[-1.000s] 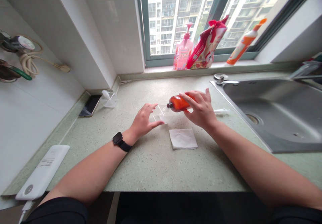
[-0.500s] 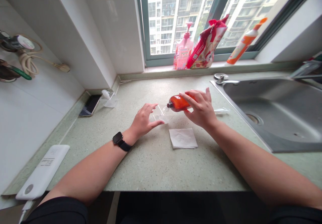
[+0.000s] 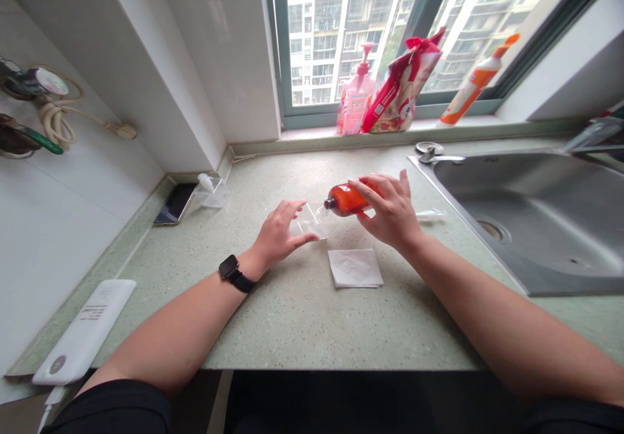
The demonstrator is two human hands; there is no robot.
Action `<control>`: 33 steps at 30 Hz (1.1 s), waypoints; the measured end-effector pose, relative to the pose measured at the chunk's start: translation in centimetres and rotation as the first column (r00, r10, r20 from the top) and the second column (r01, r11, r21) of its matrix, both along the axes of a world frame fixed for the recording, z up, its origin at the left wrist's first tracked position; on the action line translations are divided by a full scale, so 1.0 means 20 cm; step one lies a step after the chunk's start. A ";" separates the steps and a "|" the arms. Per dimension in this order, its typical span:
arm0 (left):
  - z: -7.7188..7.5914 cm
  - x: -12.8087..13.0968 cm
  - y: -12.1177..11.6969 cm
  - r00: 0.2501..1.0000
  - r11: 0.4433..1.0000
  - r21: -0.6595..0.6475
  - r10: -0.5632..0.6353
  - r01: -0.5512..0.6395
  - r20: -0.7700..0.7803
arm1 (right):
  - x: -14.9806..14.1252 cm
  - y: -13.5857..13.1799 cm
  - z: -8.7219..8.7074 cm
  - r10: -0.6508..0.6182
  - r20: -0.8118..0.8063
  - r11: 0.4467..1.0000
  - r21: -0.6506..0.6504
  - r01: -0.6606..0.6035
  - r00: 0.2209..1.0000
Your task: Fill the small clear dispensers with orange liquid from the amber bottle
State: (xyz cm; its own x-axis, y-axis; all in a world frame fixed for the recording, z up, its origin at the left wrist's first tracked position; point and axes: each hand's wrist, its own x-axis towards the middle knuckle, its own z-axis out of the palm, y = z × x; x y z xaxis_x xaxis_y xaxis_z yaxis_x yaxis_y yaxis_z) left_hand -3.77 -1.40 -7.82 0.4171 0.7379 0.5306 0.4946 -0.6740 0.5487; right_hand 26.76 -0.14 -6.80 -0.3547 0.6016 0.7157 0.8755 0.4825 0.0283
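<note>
My right hand grips an amber bottle from above, its fingers and thumb round the body. The bottle lies nearly level in the air, with its uncapped neck pointing left. Just past the neck, at a clear plastic container, clear liquid seems to show at the mouth. My left hand, with a dark watch on the wrist, holds this container between thumb and fingers on the counter. Its see-through walls make its exact shape hard to make out. A folded white tissue lies on the counter in front of the bottle.
A clear container with a white nozzle stands left by a phone. A clear plastic pump piece lies behind my right wrist. The steel sink is right, a white power bank left. Bottles and a red bag line the sill.
Hardly anything differs. Both hands, the amber bottle and the clear container keep their places; the whole view has shifted very slightly.
</note>
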 end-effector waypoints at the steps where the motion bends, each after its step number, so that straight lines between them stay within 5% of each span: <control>1: 0.00 0.00 0.00 1.000 1.000 0.000 -0.001 0.001 0.001 | 0.00 0.00 0.00 0.002 -0.001 1.000 0.002 -0.002 1.000; 33: 0.00 0.00 0.00 1.000 1.000 0.005 0.005 -0.005 -0.016 | 0.00 0.00 0.00 -0.006 0.010 1.000 0.001 0.006 1.000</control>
